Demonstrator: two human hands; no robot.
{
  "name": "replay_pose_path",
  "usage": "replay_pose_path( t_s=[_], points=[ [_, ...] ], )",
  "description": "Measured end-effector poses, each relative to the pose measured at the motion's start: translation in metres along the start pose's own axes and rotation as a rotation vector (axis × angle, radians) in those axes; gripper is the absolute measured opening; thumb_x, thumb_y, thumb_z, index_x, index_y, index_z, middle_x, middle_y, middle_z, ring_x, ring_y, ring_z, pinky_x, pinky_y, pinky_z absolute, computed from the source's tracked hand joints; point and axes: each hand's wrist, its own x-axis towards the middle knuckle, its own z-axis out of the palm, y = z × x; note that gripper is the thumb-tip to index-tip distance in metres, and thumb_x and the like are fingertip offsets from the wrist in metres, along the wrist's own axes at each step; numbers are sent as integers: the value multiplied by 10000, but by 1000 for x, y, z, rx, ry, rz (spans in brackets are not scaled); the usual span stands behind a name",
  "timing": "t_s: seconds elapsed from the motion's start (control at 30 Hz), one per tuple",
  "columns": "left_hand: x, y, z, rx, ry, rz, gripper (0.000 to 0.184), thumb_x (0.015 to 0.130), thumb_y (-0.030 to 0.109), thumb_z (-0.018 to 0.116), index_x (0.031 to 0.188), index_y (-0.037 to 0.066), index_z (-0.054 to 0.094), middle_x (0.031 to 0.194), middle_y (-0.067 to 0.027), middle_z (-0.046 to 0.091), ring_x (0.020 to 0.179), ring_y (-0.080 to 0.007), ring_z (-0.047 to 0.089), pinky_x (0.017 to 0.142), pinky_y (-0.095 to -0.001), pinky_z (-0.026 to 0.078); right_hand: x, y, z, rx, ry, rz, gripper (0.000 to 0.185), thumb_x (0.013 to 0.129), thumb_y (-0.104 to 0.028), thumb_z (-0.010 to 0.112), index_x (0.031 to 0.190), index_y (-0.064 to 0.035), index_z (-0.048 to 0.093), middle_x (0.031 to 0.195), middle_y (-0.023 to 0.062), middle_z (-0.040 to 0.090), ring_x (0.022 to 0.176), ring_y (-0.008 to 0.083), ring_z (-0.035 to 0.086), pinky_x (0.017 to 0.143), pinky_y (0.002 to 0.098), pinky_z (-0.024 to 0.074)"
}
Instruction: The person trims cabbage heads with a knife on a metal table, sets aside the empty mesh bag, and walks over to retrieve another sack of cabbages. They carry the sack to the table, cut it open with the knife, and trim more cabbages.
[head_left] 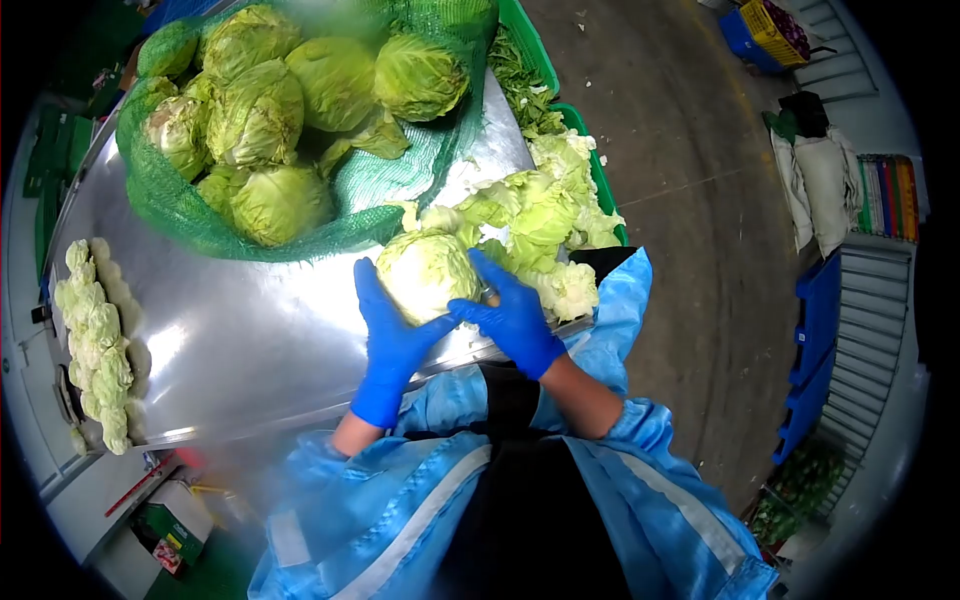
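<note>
A pale green cabbage [428,275] rests on the steel table near its front edge. My left hand [392,325], in a blue glove, lies along the cabbage's left and front side with its thumb stretched toward the right. My right hand [510,312], also gloved in blue, is at the cabbage's right side; its fingers are bent and a small part of something, too small to name, shows between them. Loose cabbage leaves [535,220] are heaped just beyond my right hand. Behind the cabbage, a green mesh bag [385,185] holds several whole cabbages [255,110].
The steel table [240,330] carries a row of pale cabbage pieces [98,350] along its left edge. Green crates [590,165] with leaves stand against the table's right side. Farther right are a concrete floor, blue crates [815,350] and white sacks [825,185].
</note>
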Motion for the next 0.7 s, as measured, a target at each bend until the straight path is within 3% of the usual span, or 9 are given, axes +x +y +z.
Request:
replay_pose_path(
  t_s=[0.07,0.17,0.27,0.33,0.4,0.47,0.53,0.63,0.7],
  points=[
    [-1,-4,7,75,84,20,1329,537,446,880,1445,-62,53,1469,-271,141,1361,-395,194,1128,-445,193,1,17,-13,87,-98,295,547,748,-222,784,1212,-33,563,847,70,659,620,71,481,559,261,430],
    [-3,-16,5,15,110,-31,1293,560,404,874,1448,-56,54,1459,-253,157,1358,-373,208,1126,-437,208,5,44,-10,-63,57,96,384,754,-185,766,1065,-20,614,691,70,609,610,135,541,568,311,455],
    [-1,-20,-3,-192,98,-94,1260,578,367,864,1456,-41,57,1448,-233,176,1345,-349,240,1122,-432,225,35,87,-17,-443,129,-108,323,765,-148,735,1045,-34,622,720,117,611,625,210,592,584,349,473],
    [1,-15,-9,-304,62,-105,1244,584,346,859,1463,-26,60,1444,-219,188,1333,-335,265,1119,-430,237,60,90,-29,-366,218,-21,247,805,-223,650,1005,-79,630,863,152,635,723,330,622,634,389,502],
    [4,-8,-11,-135,4,19,1234,570,346,859,1470,-10,93,1447,-213,196,1312,-356,299,1104,-429,271,82,84,-47,-431,145,-63,321,803,-224,672,1087,-83,617,887,142,647,753,312,637,663,379,506],
    [16,5,-16,86,-82,207,1224,565,345,858,1471,-5,113,1445,-217,204,1305,-373,306,1096,-430,286,92,55,-55,-308,179,-251,480,792,-284,711,1218,-106,579,887,127,654,746,289,645,662,373,505],
    [27,36,-23,229,-198,309,1210,549,321,846,1472,5,131,1477,-233,163,1347,-397,251,1106,-438,270,88,11,-45,-20,9,-295,589,808,-298,726,1332,-126,517,1154,108,650,956,162,625,835,301,489],
    [36,52,-23,299,-254,423,1198,543,264,825,1476,16,117,1516,-233,95,1399,-391,171,1114,-450,254,77,-24,-36,-69,-380,134,603,809,-301,731,1344,-127,513,1140,80,643,880,113,545,836,268,459],
    [26,38,-22,188,-110,363,1196,561,260,834,1476,19,103,1515,-220,106,1395,-376,183,1114,-450,252,74,3,-21,147,-239,106,539,802,-324,733,1255,-72,587,998,97,690,741,100,583,734,257,490]
  ],
)
